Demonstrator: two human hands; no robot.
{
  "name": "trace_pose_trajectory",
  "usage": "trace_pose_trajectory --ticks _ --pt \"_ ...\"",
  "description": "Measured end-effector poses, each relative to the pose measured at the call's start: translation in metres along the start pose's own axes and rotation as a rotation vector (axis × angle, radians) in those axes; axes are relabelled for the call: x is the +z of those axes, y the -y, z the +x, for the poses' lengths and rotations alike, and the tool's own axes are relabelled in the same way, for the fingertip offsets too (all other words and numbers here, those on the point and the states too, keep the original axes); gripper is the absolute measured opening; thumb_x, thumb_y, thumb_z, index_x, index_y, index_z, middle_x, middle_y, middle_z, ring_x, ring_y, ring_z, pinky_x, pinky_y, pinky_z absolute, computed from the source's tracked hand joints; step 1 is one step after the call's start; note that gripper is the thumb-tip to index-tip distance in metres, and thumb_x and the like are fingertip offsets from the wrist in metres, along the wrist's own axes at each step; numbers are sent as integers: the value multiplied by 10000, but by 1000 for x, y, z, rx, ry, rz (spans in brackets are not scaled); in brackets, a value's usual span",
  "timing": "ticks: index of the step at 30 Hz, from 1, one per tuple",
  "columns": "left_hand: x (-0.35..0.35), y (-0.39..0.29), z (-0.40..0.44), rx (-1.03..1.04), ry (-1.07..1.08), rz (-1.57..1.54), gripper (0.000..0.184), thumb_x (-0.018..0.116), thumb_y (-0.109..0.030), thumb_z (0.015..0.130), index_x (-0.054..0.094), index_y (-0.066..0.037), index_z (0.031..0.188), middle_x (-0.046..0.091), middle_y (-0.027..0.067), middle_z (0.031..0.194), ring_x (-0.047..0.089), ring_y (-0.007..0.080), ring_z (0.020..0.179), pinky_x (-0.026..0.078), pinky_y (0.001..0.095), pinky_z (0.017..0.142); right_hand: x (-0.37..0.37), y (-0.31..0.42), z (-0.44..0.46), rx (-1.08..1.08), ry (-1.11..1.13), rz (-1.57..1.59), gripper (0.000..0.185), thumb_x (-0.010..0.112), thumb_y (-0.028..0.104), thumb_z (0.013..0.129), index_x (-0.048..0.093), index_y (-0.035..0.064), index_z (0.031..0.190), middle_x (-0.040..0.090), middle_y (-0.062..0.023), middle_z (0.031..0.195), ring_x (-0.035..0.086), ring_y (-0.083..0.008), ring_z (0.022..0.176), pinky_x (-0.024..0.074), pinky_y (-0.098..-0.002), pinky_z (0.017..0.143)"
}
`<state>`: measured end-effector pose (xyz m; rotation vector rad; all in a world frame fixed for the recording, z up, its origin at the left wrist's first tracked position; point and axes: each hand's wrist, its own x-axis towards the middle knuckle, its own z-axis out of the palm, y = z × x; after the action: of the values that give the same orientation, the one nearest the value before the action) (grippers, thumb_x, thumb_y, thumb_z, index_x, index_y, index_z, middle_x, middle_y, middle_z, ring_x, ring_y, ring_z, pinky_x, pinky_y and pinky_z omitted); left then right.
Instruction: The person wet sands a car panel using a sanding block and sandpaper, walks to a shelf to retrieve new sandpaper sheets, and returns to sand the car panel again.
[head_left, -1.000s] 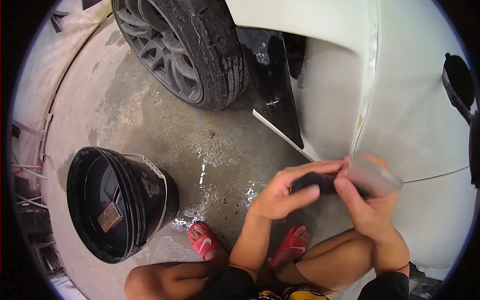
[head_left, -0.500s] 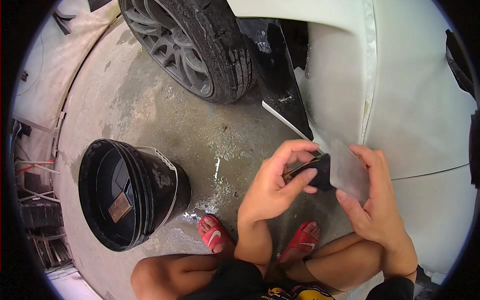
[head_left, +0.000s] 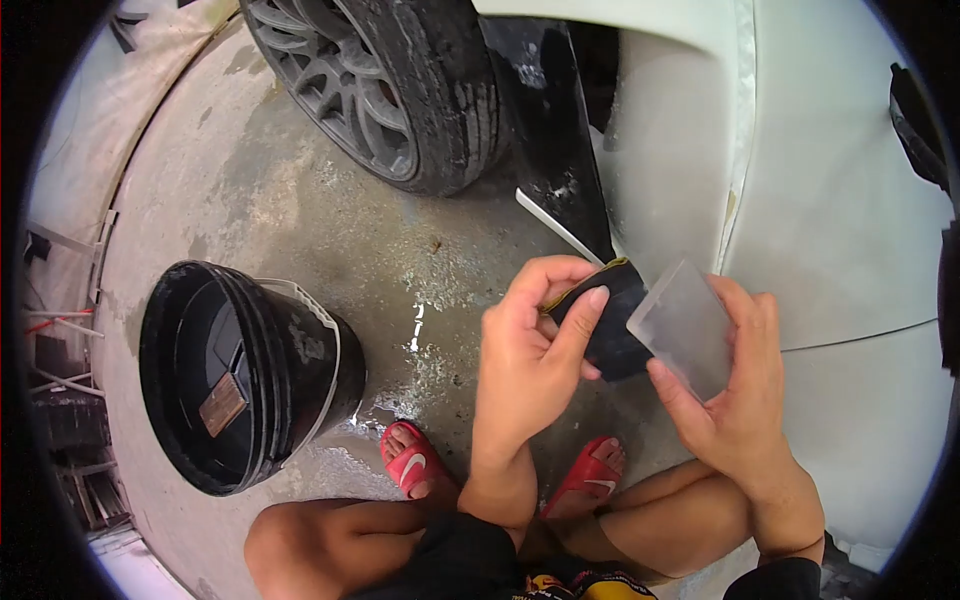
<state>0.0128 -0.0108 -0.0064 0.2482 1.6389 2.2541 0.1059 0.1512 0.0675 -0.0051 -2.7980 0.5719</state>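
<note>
Between my left hand's (head_left: 530,350) thumb and fingers is a dark folded sheet of sandpaper (head_left: 617,335) with a yellowish edge. My right hand (head_left: 740,395) grips a translucent, frosted rectangular sanding block (head_left: 685,322) by its outer side, thumb along the lower edge and fingers behind. The sandpaper and the block meet or nearly meet at their facing edges; whether they touch I cannot tell. Both are held above the floor, in front of the pale car body panel (head_left: 830,200).
A black bucket (head_left: 345,365) of dark liquid stands on the left, with a brown rectangular piece (head_left: 223,405) in it. A car wheel (head_left: 440,110) and a black panel (head_left: 555,130) are ahead. The concrete floor (head_left: 300,200) is wet in patches.
The sandpaper has turned and now shows more of its dark face toward me. The block has tilted, its top leaning right. The view has shifted slightly.
</note>
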Motion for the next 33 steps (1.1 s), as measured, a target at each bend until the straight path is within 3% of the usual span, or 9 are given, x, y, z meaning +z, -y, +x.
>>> trace_pose_trajectory --ticks 1,4,7,12,15,18,21,26,33 --pt "4 -4 -1 50 -81 33 155 693 -86 987 670 11 1106 740 53 941 582 27 565 469 212 439 1 1 -1 19 15 21 761 863 163 756 473 -25 1382 544 -191 1140 557 -382 937 495 -439 779" --pt "7 -3 -3 13 -52 -38 147 694 -88 993 680 25 1087 739 45 936 572 15 574 421 191 437 3 3 1 59 41 40 784 887 191 740 481 -12 1380 548 -186 1136 562 -376 931 497 -431 770" --pt "5 16 0 51 -24 -315 208 650 -168 1038 691 34 1062 735 36 931 596 17 658 454 188 540 5 2 4 85 44 -7 803 898 222 741 480 -2 1390 543 -183 1115 568 -366 917 500 -424 760" --pt "24 25 6 35 91 -713 458 448 -324 1125 674 71 1180 726 95 1069 659 108 971 510 274 886 17 -6 9 78 -71 -43 815 894 251 758 473 3 1410 527 -176 1087 571 -361 906 507 -425 743" --pt "34 34 6 33 109 -852 474 420 -318 1133 630 88 1255 706 125 1157 667 139 1015 521 296 905 20 -2 10 62 -92 -44 845 896 219 754 463 5 1447 506 -121 1049 507 -254 878 456 -346 740" --pt "42 28 1 50 33 -888 477 404 -315 1137 600 91 1291 690 135 1195 664 146 1034 525 301 906 24 5 9 38 -70 -57 905 899 245 753 431 -16 1483 509 -140 1070 529 -276 914 479 -365 783" --pt "44 26 -7 66 -54 -850 477 397 -314 1139 597 91 1291 687 129 1182 657 138 1022 521 293 896 25 7 10 28 -44 -87 994 911 303 729 400 -37 1511 512 -183 1080 567 -323 900 515 -410 730" --pt "40 38 -12 85 -66 -704 478 393 -317 1140 616 88 1262 694 104 1120 649 123 972 518 280 861 25 3 9 75 11 -23 1103 930 371 702 354 -22 1557 483 -150 1129 514 -283 1002 471 -373 865" --pt "44 33 -10 34 -133 -827 480 401 -331 1137 626 78 1247 699 101 1105 652 120 958 519 273 847 24 3 11 76 12 37 1100 944 372 684 380 -14 1546 452 -144 1217 486 -278 1091 446 -382 947"
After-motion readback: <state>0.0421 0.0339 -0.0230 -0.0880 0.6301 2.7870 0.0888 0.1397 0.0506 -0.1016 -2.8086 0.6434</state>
